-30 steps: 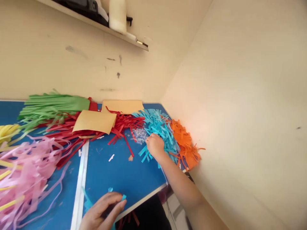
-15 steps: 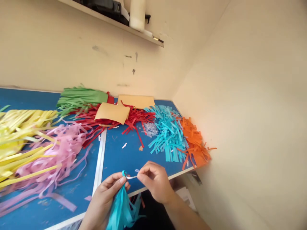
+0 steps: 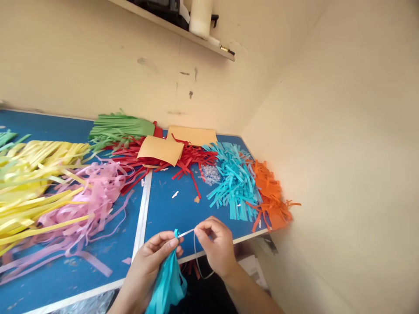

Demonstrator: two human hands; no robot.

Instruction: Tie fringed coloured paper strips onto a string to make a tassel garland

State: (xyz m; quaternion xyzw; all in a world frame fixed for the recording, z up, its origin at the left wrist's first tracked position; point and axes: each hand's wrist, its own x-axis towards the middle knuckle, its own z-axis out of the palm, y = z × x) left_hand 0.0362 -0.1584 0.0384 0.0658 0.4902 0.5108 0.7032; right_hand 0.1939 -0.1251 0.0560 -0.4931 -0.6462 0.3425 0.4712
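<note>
A turquoise paper tassel [image 3: 167, 281] hangs from my left hand [image 3: 152, 261], whose thumb and fingers pinch it just below the small loop at its top. My right hand [image 3: 216, 246] is closed on a thin white string [image 3: 186, 233]. That string runs taut from the tassel's top to my right fingertips, and a slack length of it curves down below my right hand. Both hands are over the table's front edge, a short gap apart.
On the blue table [image 3: 170, 213] lie fringed paper piles: yellow [image 3: 46, 163], pink [image 3: 98, 185], green [image 3: 121, 128], red [image 3: 193, 157], turquoise [image 3: 234, 179] and orange [image 3: 271, 196]. Tan sheets [image 3: 160, 149] rest on the red. A shelf [image 3: 176, 28] is on the wall.
The string between my hands has gone from slightly slack to taut, and a long loose length now hangs below my right hand. The view has shifted slightly left.
</note>
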